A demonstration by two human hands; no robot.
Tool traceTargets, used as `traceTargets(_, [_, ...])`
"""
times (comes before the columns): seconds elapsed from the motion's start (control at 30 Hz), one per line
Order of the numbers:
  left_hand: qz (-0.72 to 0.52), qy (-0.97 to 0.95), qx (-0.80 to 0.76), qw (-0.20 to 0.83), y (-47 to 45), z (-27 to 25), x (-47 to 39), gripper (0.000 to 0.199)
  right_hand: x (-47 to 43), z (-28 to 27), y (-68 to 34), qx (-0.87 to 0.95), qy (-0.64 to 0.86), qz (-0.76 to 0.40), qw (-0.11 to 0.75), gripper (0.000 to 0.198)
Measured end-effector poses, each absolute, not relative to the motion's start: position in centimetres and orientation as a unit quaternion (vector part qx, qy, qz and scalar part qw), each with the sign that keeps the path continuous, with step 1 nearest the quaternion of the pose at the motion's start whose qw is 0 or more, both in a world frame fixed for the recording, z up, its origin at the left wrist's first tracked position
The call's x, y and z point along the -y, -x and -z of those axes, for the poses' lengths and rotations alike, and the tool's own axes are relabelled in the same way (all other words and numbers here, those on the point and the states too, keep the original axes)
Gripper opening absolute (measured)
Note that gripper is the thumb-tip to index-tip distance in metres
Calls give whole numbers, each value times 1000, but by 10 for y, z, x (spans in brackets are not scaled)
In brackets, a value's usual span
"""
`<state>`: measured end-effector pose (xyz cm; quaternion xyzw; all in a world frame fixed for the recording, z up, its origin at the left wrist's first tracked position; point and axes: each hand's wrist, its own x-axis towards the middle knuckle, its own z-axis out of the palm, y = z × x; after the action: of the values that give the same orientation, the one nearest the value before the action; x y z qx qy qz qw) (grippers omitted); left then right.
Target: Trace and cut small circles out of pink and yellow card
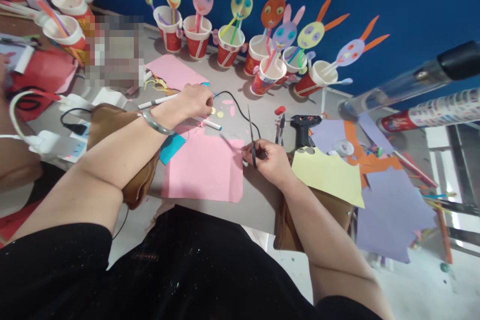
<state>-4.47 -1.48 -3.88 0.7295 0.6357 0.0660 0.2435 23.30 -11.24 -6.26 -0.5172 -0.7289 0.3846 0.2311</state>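
Note:
My right hand (270, 159) is closed around a pair of scissors (251, 127), whose blades point away from me above the table. Just left of it lies a sheet of pink paper (204, 170). Farther up, my left hand (197, 101) hangs palm down with its fingers curled together. Whatever those fingers hold, if anything, is hidden. Close to its fingertips are small yellow paper discs (220, 114) and pink paper scraps (231, 110). A white marker with a blue end (210, 123) rests below that hand, and another white marker (157, 101) passes behind the wrist.
Several red paper cups (230, 50) with paper rabbit faces line the blue wall. A black glue gun (303, 127) lies right of the scissors, beyond yellow paper (326, 172) and purple paper (393, 215). Power strips with chargers (62, 142) stand left, beside another person's arm (17, 160).

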Motion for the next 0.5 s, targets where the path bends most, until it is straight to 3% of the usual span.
traceTargets(0.17, [-37,-741,-649,168,44,39,15,18,113,63,-232,729,519,-383,229,35])
traceTargets(0.5, [-51,-792,-587,162,24,45,24,23,112,62,-231,724,523,-390,224,40])
